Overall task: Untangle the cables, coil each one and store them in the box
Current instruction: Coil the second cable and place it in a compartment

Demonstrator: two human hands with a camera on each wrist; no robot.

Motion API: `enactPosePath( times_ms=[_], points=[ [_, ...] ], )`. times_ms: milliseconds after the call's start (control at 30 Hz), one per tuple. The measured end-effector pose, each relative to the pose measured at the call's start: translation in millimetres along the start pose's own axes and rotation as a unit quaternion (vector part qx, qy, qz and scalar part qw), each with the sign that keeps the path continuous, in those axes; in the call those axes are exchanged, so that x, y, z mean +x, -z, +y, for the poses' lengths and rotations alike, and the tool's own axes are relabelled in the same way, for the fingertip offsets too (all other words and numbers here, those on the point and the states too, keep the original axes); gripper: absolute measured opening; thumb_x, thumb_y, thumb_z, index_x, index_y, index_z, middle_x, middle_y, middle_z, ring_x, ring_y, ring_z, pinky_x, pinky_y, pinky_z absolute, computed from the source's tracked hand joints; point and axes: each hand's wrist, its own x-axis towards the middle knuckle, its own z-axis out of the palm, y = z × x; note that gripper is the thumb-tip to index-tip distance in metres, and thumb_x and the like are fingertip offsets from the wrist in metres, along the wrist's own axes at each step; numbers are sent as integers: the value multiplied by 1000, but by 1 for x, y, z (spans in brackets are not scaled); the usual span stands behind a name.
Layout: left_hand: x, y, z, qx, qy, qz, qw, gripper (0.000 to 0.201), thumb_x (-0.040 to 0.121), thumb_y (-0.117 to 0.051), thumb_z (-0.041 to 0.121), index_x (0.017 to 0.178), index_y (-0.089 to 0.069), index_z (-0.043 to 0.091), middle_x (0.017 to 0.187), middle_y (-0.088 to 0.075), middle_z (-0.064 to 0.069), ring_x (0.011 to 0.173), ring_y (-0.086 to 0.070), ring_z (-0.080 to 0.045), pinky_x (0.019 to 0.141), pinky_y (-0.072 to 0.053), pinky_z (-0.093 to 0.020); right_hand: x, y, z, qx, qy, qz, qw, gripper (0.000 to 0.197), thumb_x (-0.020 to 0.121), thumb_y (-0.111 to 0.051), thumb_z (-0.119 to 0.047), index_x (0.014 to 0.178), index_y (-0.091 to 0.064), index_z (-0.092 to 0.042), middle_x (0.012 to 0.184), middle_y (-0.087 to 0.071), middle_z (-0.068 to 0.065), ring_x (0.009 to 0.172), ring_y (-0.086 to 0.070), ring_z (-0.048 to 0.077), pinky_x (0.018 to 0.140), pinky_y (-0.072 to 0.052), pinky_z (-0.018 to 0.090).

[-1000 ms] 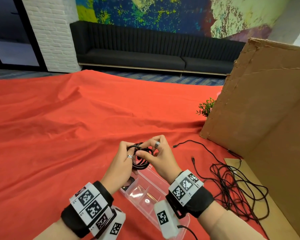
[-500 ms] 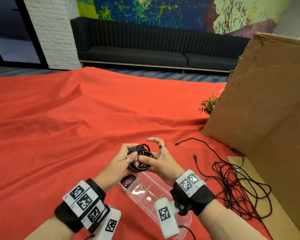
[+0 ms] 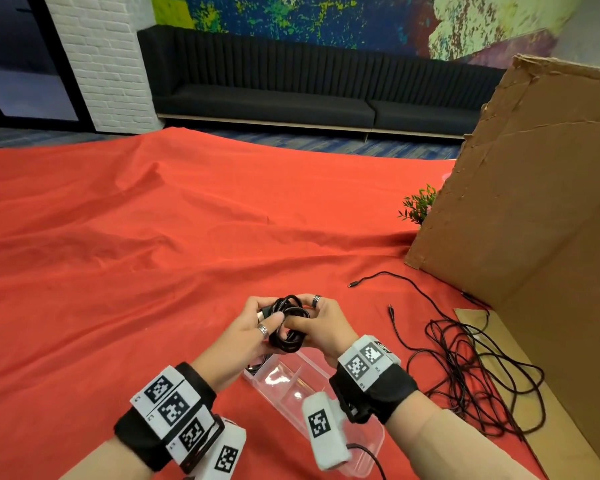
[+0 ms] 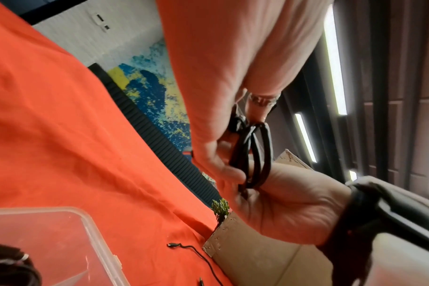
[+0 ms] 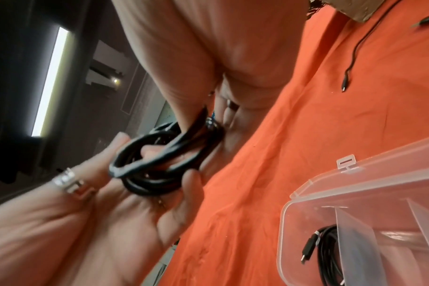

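Head view, hands: left hand (image 3: 253,329) and right hand (image 3: 321,323) meet above the red cloth (image 3: 153,271), both gripping one coiled black cable (image 3: 288,323).
Left grip: fingers curled round the coil's left side, thumb laid across the strands; a ring shows on one finger.
Right grip: fingers and thumb pinch the coil's right side, a ring on one finger.
Coil position: held in the air just above the far end of the clear box (image 3: 291,386).
Right wrist view, box: one end compartment of the divided box holds a second coiled cable (image 5: 326,251), its plug showing.
Loose cables: a tangled black heap (image 3: 465,368) lies on the cloth to the right of the box, beside the cardboard sheet (image 3: 534,202).
Background: small green plant (image 3: 417,206) at the cardboard's edge.
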Motion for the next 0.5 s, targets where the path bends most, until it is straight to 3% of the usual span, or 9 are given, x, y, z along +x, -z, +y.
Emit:
enactPosePath(
  times_ms=[133, 200, 267, 333, 400, 500],
  points=[
    [5, 1, -7, 117, -58, 28, 991, 15, 96, -44, 12, 104, -45, 24, 81, -57, -2, 71, -61, -12, 72, -50, -40, 7, -2, 2, -127, 73, 52, 988, 26, 75, -66, 1, 73, -61, -25, 67, -64, -4, 60, -58, 6, 63, -49, 26],
    [7, 4, -11, 184, -95, 38, 978, 18, 96, -43, 13, 105, -43, 28, 85, -56, 2, 79, -57, -11, 82, -50, -42, 8, 0, 2, -199, 105, 60, 973, 24, 75, -66, -4, 72, -59, -27, 69, -62, -9, 66, -56, 4, 66, -47, 24],
    [9, 7, -14, 220, -122, 45, 967, 20, 96, -42, 12, 106, -42, 29, 85, -55, 7, 80, -55, -5, 83, -48, -33, 7, 0, 1, -195, 108, 48, 974, 20, 78, -63, -3, 83, -61, -23, 75, -61, -9, 72, -57, 7, 69, -47, 23],
    [10, 8, -14, 233, -138, 49, 962, 21, 96, -41, 11, 105, -41, 30, 84, -53, 9, 75, -53, 5, 78, -43, -24, 6, 2, -1, -120, 73, 7, 990, 21, 83, -59, -1, 98, -61, -16, 82, -61, -2, 73, -59, 12, 67, -51, 25],
    [10, 11, -17, 251, -155, 43, 955, 17, 97, -41, 15, 108, -41, 28, 85, -53, 11, 75, -53, 7, 77, -40, -20, 2, 7, -5, -27, 4, -55, 998, 20, 88, -58, -3, 105, -60, -13, 88, -62, 6, 75, -61, 15, 70, -54, 30],
    [8, 15, -24, 329, -204, 42, 921, 19, 94, -41, 23, 113, -39, 26, 98, -52, 16, 91, -52, 5, 80, -39, -13, -5, 16, -5, 10, -79, -113, 990, 16, 92, -56, -16, 107, -59, -18, 89, -63, 1, 72, -61, 10, 67, -54, 28]
  ],
)
